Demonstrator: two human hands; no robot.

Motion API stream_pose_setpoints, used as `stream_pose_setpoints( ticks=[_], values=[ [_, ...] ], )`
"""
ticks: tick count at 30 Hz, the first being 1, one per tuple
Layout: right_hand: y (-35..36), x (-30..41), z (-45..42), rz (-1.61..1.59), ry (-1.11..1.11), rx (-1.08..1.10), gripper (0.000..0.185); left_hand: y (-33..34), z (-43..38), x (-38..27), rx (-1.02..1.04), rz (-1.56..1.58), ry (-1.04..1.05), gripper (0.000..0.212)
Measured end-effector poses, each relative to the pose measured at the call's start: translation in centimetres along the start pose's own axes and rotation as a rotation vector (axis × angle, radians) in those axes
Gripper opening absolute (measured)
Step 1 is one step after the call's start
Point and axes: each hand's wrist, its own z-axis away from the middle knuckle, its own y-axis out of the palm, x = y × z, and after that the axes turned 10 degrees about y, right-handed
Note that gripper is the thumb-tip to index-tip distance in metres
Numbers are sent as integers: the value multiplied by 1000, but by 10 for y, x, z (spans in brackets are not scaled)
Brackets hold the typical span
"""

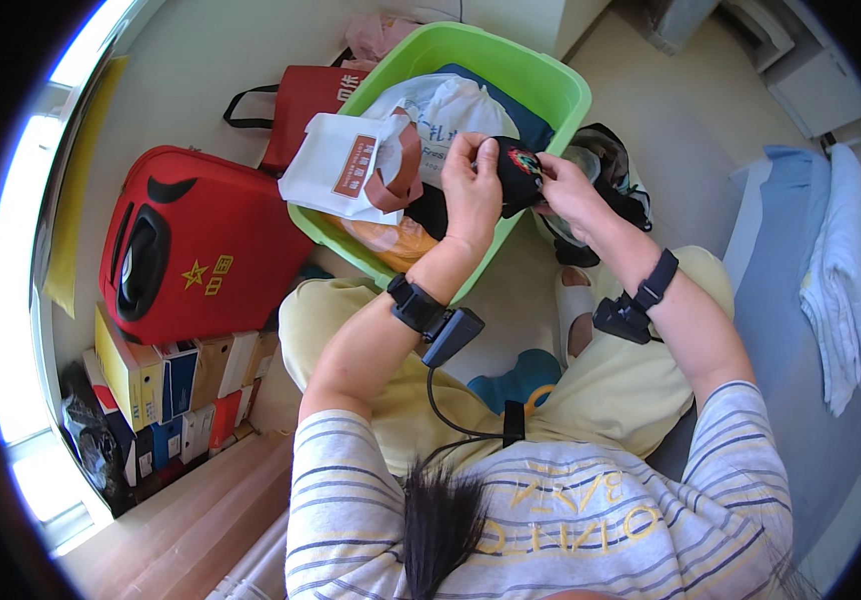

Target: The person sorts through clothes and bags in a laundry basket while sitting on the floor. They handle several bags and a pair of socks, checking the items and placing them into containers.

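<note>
Between both hands I hold a small black cloth item (518, 176) with a colourful embroidered patch; its exact kind I cannot tell. My left hand (473, 184) pinches its left edge, thumb on top. On the opposite edge, the fingers of my right hand (569, 191) grip it. Below it stands a green plastic tub (570, 86). Inside the tub lie a white printed plastic bag (468, 105), dark blue fabric (513, 97) and an orange bundle (393, 244). A white bag (329, 161) with brown handles rests over the tub's left rim.
A red suitcase (250, 240) stands left, by stacked boxes (194, 375). Behind it is a red tote bag (307, 105). A dark mesh bag (610, 172) sits right of the tub. Folded light-blue cloth (847, 285) lies on a bed (768, 375). A teal object (524, 379) is between my legs.
</note>
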Motion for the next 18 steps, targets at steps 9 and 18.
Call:
stream_pose_setpoints(
  ticks=[9,18],
  values=[
    [-1,10,0,-798,48,494,20,-15,-14,5,-108,473,-499,12],
    [30,26,1,-279,135,37,34,-17,-10,-3,-191,42,-190,13]
  ],
)
